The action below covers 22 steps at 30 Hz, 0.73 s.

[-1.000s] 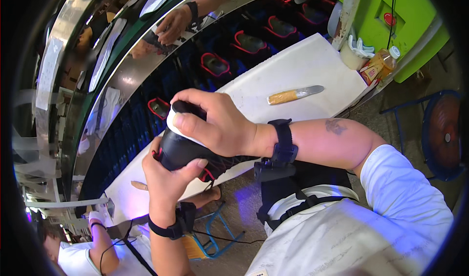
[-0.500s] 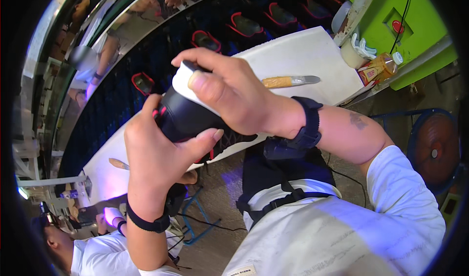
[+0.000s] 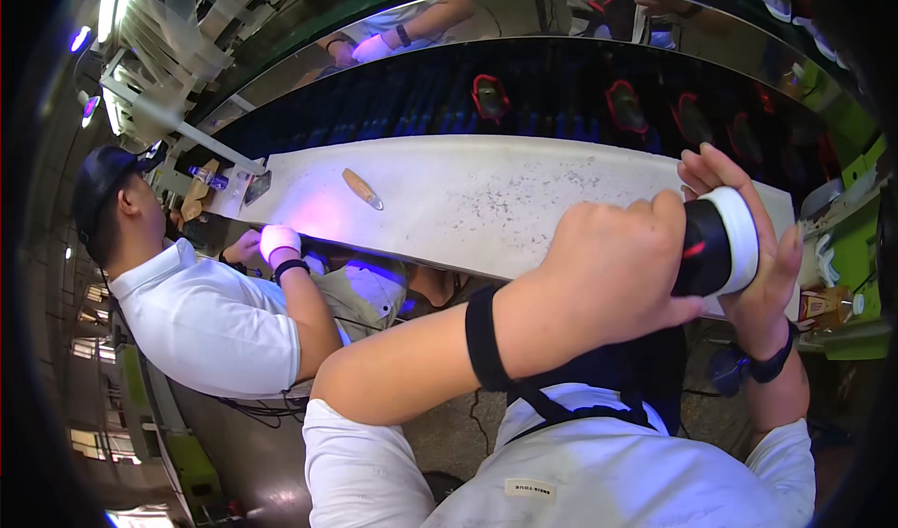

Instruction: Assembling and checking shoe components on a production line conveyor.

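A black shoe with a thick white sole and a red accent is held up over the right part of the white table. My left hand wraps round the black upper, its arm reaching across from the left. On the sole side is my right hand, with long fingers stretched along the white edge and the palm against it. Most of the upper is hidden behind my left hand. Dark bands circle both my wrists.
A co-worker in a white shirt sits at the left. A wooden-handled knife lies on the table among scattered dark crumbs. Beyond runs a dark conveyor with red-rimmed shoe pieces. A bottle stands by the green machine at right.
The view has swung left, bringing the co-worker fully in. In the picture, hands and shoe have shifted right. My right fingers have gone from clasping the shoe's end to lying stretched along the sole.
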Motion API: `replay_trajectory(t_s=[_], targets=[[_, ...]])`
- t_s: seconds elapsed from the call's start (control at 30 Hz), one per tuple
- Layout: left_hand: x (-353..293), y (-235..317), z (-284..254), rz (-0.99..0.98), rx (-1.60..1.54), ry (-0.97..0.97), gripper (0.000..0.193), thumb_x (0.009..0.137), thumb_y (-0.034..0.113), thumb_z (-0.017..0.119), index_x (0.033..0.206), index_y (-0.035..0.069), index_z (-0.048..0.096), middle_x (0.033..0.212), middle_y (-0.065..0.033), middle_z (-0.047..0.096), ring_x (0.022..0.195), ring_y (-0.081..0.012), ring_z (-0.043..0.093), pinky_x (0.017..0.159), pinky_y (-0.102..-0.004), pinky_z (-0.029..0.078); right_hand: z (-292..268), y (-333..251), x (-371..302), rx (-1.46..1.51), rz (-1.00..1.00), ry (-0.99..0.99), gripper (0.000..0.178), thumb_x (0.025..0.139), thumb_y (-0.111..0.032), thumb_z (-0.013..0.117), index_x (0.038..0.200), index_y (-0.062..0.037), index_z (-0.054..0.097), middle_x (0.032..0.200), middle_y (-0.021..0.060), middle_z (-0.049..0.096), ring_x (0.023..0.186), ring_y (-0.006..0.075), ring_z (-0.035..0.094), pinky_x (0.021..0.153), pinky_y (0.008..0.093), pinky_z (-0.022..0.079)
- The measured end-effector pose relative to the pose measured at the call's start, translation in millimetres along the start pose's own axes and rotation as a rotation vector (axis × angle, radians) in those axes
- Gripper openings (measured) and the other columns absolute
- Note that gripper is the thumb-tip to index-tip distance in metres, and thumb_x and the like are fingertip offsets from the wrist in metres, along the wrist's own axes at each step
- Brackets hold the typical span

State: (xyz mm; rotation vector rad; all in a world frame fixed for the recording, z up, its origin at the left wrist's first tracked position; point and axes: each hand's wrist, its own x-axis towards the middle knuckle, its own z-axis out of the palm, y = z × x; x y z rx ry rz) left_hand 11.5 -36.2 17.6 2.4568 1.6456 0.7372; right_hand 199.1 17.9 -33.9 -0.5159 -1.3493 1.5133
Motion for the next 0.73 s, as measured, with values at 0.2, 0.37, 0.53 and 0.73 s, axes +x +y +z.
replay_trajectory(t_s=[0.2, 0.37, 0.53, 0.73], targets=[[-21, 2, 4, -0.013, 0.009, 0.011, 0.065, 0.063, 0.047, 0.092, 0.091, 0.002, 0.053, 0.071, -0.0133, 0.066, 0.061, -0.0306, 0.069, 0.054, -0.0386, 0.055, 9, 2, -1, -0.241, -0.183, -0.041, 0.052, 0.09, -0.04, 0.056, 0.118, 0.0029, 0.063, 0.118, 0.0158, 0.066, 0.112, 0.0215, 0.061, 0.099, 0.0343, 0.045], [-32, 10, 2, -0.075, 0.025, 0.056, 0.078, 0.056, 0.045, 0.097, 0.111, 0.002, 0.06, 0.08, -0.0147, 0.069, 0.063, -0.0339, 0.071, 0.059, -0.0402, 0.057, 13, 3, -7, -0.167, -0.127, -0.013, 0.046, 0.087, -0.03, 0.058, 0.117, 0.0039, 0.063, 0.116, 0.0153, 0.066, 0.107, 0.0205, 0.062, 0.095, 0.034, 0.048], [-20, 2, -1, 0.066, 0.052, 0.074, 0.079, 0.059, 0.047, 0.094, 0.107, -0.004, 0.058, 0.067, -0.0111, 0.062, 0.054, -0.0303, 0.067, 0.049, -0.0379, 0.054, 15, -9, 3, -0.21, -0.1, -0.129, 0.049, 0.098, -0.03, 0.053, 0.129, 0.0068, 0.062, 0.128, 0.018, 0.065, 0.116, 0.0225, 0.062, 0.1, 0.0346, 0.047], [-7, 2, 4, 0.074, 0.097, 0.029, 0.079, 0.059, 0.046, 0.094, 0.108, -0.003, 0.056, 0.069, -0.014, 0.063, 0.055, -0.032, 0.067, 0.049, -0.0388, 0.053, 1, -31, 6, -0.557, -0.012, -0.141, 0.039, 0.1, -0.025, 0.054, 0.128, -0.001, 0.065, 0.123, 0.0179, 0.068, 0.109, 0.0283, 0.067, 0.096, 0.0322, 0.05]])
